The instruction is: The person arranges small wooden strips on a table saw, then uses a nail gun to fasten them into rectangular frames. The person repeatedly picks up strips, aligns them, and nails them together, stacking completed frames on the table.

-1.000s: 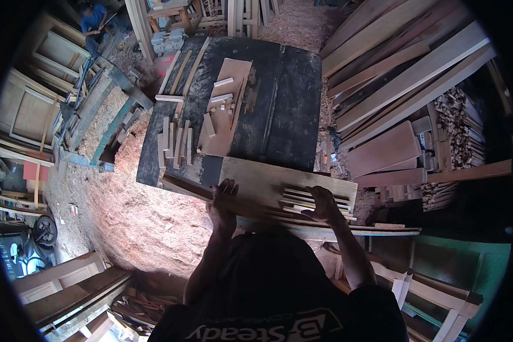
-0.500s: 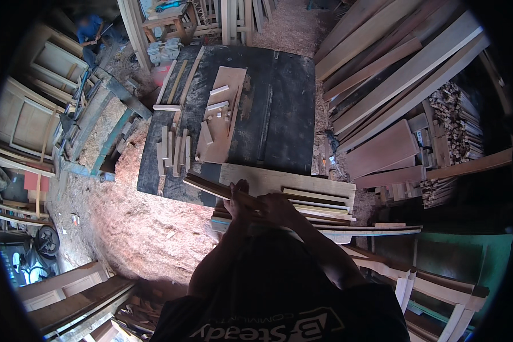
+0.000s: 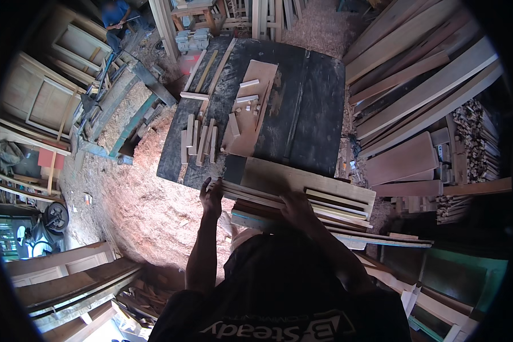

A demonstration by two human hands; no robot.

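Near the front edge of the black work table (image 3: 319,114), my left hand (image 3: 212,199) is closed around the left end of some long wooden strips (image 3: 248,190). My right hand (image 3: 297,210) grips the same strips farther right; its fingers are partly in shadow. The strips slant down to the right between the hands, just in front of a wide pale board (image 3: 268,172). More thin strips (image 3: 339,204) lie side by side on that board, right of my right hand. Darker wood pieces (image 3: 255,210) lie under and nearer me than the held strips.
A plywood panel (image 3: 242,142) with small blocks lies on the table, beside several short wood pieces (image 3: 201,141). Long planks (image 3: 427,97) lean at the right. Wood shavings (image 3: 137,211) cover the floor at left. A person (image 3: 117,20) sits at the far left.
My left hand has moved left to the strips' end, away from my right hand. The strips have come down, closer to the board. The whole view has shifted, with the table now farther right.
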